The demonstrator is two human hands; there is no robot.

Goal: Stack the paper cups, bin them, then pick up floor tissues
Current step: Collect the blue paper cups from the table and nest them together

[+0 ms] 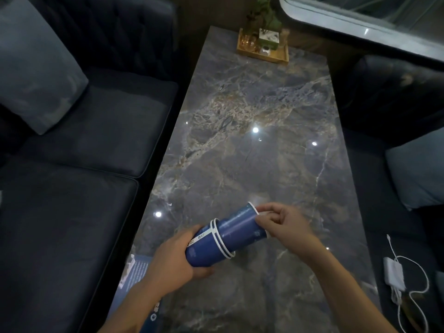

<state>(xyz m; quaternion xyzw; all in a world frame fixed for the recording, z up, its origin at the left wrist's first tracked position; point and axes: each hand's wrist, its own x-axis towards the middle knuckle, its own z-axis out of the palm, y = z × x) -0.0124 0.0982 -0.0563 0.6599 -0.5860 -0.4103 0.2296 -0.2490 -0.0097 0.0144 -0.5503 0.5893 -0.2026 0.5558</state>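
Above the tabletop (252,140), my left hand (173,258) clamps the nested cups (209,246); my right hand (283,224) pinches another cup's (240,224) rim, axes aligned, base entering the stack's mouth.

Glossy marble table (252,145), paper cups (230,234)
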